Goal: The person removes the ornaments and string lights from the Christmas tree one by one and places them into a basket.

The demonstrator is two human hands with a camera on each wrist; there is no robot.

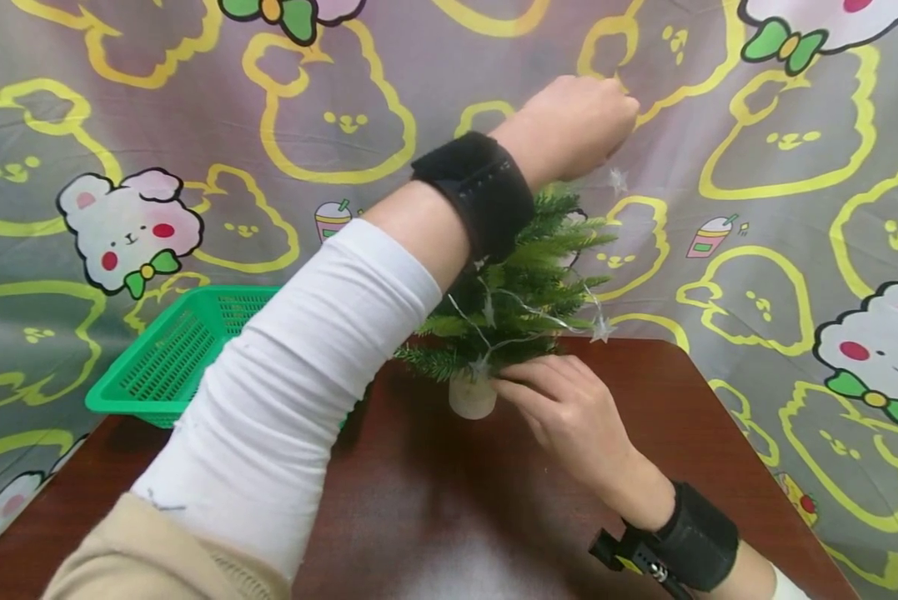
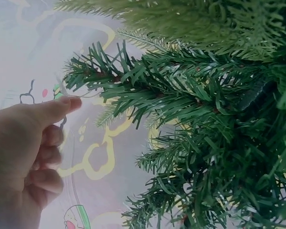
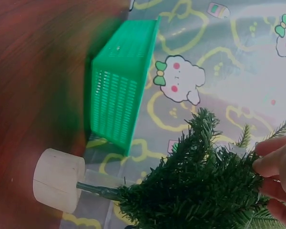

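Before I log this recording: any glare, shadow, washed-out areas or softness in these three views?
Head view: pale glare on the near part of the table, soft dark shadow below the tree; left wrist view: patterned curtain washed out, upper branches somewhat soft; right wrist view: curtain palest toward the upper right, table side much darker.

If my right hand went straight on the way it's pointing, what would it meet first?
Most likely the small green tree's lower branches, just ahead of your right hand. They may already touch; depth is unclear.
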